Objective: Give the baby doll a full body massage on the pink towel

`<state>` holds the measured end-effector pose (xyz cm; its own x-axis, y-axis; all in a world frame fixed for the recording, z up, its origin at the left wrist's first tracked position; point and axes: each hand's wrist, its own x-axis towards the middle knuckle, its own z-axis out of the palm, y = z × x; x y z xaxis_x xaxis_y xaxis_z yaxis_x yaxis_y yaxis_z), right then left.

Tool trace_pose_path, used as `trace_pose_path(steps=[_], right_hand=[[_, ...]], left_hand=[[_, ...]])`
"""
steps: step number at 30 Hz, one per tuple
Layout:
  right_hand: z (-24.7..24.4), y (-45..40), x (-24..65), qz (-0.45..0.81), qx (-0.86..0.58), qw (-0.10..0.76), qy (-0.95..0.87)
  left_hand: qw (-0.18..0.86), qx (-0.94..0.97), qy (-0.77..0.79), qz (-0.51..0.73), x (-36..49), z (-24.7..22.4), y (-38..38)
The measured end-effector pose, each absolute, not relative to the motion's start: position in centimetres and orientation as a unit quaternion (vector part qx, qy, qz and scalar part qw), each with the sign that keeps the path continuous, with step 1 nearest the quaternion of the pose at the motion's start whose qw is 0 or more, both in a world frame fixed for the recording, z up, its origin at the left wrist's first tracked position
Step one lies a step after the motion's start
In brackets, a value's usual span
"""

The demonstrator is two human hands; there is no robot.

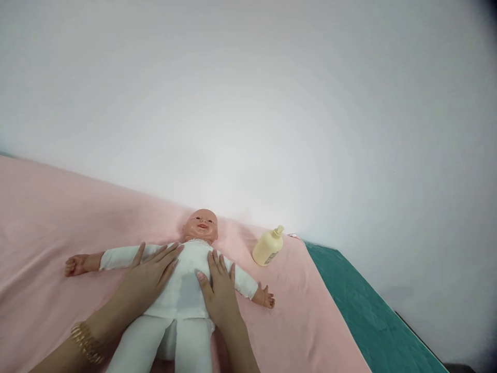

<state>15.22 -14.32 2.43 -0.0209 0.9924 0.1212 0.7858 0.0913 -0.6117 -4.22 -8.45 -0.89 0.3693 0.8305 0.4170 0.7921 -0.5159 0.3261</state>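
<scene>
A baby doll (186,295) with a bald head and white cloth body lies face up, its arms spread out to both sides. My left hand (153,277) rests with fingers stretched out on the left side of the doll's chest, near the shoulder. On the other side of the chest lies my right hand (220,287), its fingers extended and its thumb apart. Between the two hands a greyish patch shows on the doll's white torso. Neither hand grips anything. The lower ends of the doll's legs are cut off by the frame.
A pale yellow pump bottle (267,247) stands to the right of the doll's head. Pink cloth (50,223) lies under everything, with a green surface (361,295) showing beyond its right edge. A plain white wall (248,103) rises behind.
</scene>
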Motion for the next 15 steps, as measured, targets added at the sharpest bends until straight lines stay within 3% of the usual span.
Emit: trace_pose_path(steps=[15], right_hand=[[3.5,-15.4,16.0,0.199,-0.624,0.311,-0.689]], left_hand=[[0.029,0.83,0.475,0.291,-4.9,-0.2,-8.1]])
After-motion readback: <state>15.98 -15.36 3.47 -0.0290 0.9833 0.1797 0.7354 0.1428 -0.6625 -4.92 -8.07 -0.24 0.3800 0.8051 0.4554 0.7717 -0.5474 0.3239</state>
